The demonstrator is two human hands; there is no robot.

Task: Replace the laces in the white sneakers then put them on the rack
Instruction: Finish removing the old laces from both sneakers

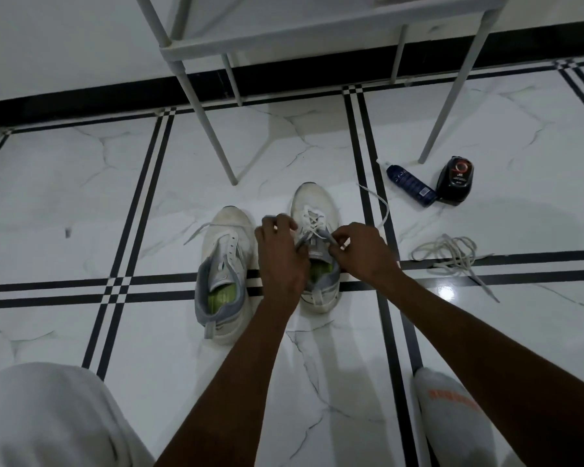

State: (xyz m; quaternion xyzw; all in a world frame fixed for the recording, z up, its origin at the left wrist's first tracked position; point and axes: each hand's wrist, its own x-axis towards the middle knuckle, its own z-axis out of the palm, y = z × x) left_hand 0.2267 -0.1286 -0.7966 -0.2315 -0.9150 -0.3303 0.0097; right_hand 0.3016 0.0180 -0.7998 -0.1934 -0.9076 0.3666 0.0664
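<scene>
While the left hand (277,251) and right hand (359,251) are pinching the lace (312,219) ends over the right sneaker (317,203), both should be pulling evenly, keeping crossings flat

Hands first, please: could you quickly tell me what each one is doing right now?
Left hand: fingers curled, pinching one end of the lace over the right-hand sneaker.
Right hand: fingers curled, pinching the lace's other end.
</scene>
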